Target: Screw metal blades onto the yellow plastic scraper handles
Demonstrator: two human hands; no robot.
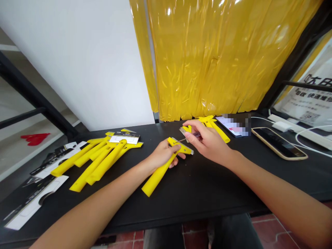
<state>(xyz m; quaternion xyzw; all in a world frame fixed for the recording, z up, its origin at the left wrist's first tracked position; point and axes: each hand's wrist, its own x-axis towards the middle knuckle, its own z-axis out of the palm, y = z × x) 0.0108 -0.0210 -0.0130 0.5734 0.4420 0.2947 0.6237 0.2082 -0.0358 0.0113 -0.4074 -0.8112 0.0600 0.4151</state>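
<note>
Wrapped around a yellow scraper [159,176] with a metal blade at its wide head, my left hand [164,154] keeps it above the black table, its handle slanting toward me. My right hand [210,140] grips a screwdriver [196,134], whose thin shaft reaches left to the scraper's head. The exact contact of its tip is too small to make out. Several more yellow scrapers [109,162] lie overlapping left of my left hand, with a black and white card [124,139] at their heads. Behind my right hand lie other yellow scrapers [223,133], partly hidden.
Black and white packaging cards [38,200] lie along the left of the black table [197,197]. On the right are a lit phone [229,125], a dark phone in a tan case [278,141] and white cables with a charger [281,126]. Yellow plastic strips [215,62] hang behind.
</note>
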